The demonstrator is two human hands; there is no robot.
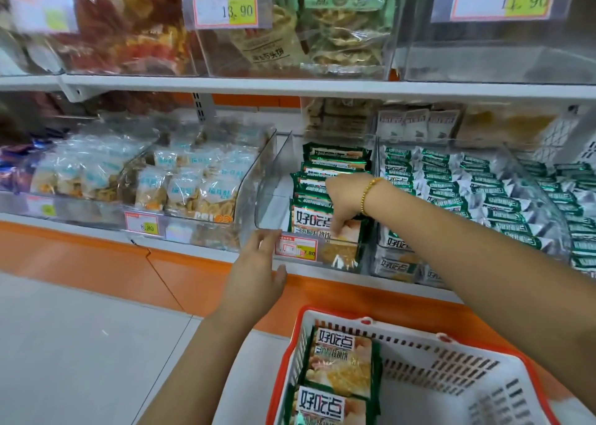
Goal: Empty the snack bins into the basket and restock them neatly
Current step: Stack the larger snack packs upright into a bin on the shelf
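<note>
A person is standing at the lower shelf point(180, 245) and leaning over a clear bin point(274, 179) that is sitting at the shelf's front edge, about midway along the stretch in view. The right hand point(346, 202), wearing a gold bracelet point(371, 195), is reaching down into the bin from the right. Its grip is closing over the top of the front packet point(309, 221), with the fingers point(337, 229) curling down across the packet's face; the thumb is hidden behind it. More green-edged packets point(335, 158) are standing on end in a row behind that one, filling the bin's right side and running towards the back of the shelf, while the bin's left side is showing bare bottom.

The left hand point(258, 269) is reaching up to the bin's front left corner. Its grip is apart: the fingers are lying nearly straight with the tips touching the clear front rim, and the thumb is sticking out to the right. A price tag point(296, 249) is hanging on the bin's front just beside those fingertips.

Below the shelf's front edge, a white basket point(451, 360) with an orange rim is waiting, and two packets of the same kind point(338, 366) are lying flat along its left wall.
</note>
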